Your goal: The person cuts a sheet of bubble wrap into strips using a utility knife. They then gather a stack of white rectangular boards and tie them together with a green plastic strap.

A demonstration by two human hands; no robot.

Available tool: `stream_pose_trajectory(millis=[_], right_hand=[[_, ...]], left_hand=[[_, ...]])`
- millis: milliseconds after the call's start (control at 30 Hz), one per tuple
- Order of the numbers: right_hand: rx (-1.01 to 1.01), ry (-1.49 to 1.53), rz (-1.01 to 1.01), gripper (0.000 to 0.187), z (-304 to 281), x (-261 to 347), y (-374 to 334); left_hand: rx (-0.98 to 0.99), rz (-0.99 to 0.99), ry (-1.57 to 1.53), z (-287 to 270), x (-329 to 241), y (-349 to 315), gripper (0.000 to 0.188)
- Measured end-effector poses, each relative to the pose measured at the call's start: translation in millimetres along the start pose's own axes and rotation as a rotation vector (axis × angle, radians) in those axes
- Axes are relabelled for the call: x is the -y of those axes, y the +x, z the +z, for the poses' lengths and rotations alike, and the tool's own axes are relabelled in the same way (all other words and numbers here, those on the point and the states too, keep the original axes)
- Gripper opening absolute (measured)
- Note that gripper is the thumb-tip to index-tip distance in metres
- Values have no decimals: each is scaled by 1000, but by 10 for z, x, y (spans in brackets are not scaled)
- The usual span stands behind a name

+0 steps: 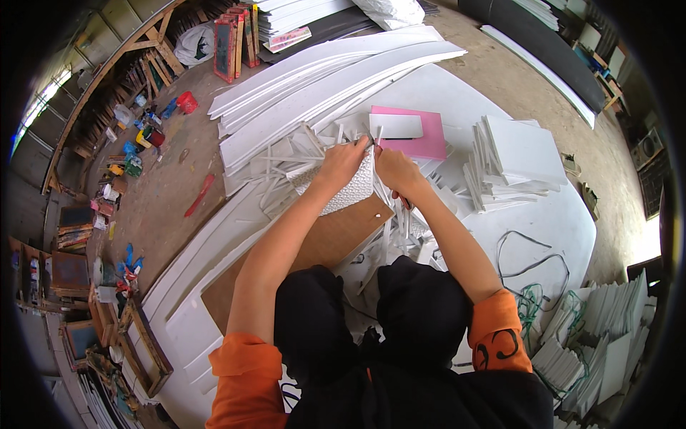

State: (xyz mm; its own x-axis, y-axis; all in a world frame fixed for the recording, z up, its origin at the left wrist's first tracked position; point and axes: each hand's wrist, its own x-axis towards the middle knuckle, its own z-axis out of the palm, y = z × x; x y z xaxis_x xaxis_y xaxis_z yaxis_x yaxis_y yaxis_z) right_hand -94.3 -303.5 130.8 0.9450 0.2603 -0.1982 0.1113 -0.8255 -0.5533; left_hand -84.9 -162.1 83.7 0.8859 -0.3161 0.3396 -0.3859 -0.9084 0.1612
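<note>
My left hand (pixel 346 164) is closed on the upper edge of a white sheet with a bumpy, embossed surface (pixel 350 194). Right beside it, my right hand (pixel 397 171) grips scissors (pixel 406 203), whose reddish handles poke out below the palm. Their blades meet the sheet's edge near my left fingertips, and the exact contact is too small to make out. Below the sheet lies a brown board (pixel 321 239), slanting toward my knees. Thin white offcut strips (pixel 275 168) are scattered around both hands.
Beyond my hands lie a pink sheet (pixel 431 136) and long white panels (pixel 321 79). A stack of white squares (pixel 525 154) stands to the right, near a loose dark cord (pixel 532 275). Bundled white pieces (pixel 607 350) sit at lower right; paint containers (pixel 152 136) are on the left floor.
</note>
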Motion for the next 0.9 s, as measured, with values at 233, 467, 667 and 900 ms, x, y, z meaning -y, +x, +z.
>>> stream_pose_trajectory(millis=[233,467,667,900], right_hand=[[56,13,44,46,-105,45,-145],[55,-14,-68,46,-52,-165,-377],[195,17,88,33,-260,-3,-401],[213,30,48,26,-102,-69,-190]], left_hand=[[20,6,40,-29,-87,-14,23],[62,-16,-1,31,-1,-25,25],[14,38,8,-24,-87,-68,22],[16,82,44,23,-101,-114,20]])
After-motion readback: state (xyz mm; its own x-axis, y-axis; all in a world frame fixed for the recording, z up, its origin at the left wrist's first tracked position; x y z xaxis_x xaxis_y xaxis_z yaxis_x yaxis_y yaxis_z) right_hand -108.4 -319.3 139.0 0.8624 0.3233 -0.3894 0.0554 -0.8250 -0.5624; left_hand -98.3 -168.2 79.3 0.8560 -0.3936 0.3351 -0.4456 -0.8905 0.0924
